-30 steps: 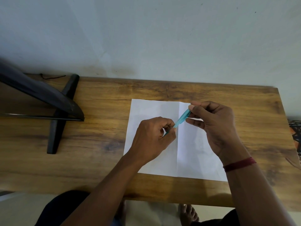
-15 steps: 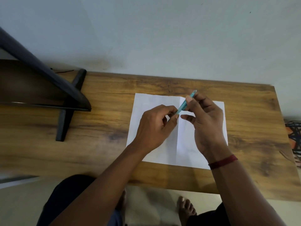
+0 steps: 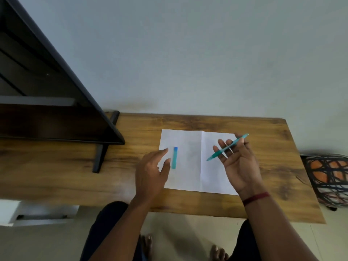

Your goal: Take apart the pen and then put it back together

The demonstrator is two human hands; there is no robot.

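head view, looking down on a wooden table that stands against a pale, bare wall. a white sheet of paper with one upright fold lies on the wood under both hands.

left hand: palm down over the near left part of the sheet, fingers relaxed and slightly spread, holding nothing. the blue-green cap lies flat on the paper just to the right of this hand's thumb. motion blur hides whether thumb and cap touch.

right hand: palm up above the right half of the sheet, fingers loosely fanned. the blue-green pen lies slantwise across them, pinched under the thumb near its far end, its pointed tip jutting out to the left of the fingers, towards the fold. a dark red band circles this wrist.

well to the left of the left hand, a dark flat screen stands on the table, one black foot of its stand reaching towards the near edge. beyond the table's end, to the right of the right hand, sits a rounded thing patterned in orange and dark lines. below the near edge, a light floor and two bare feet show between the forearms.
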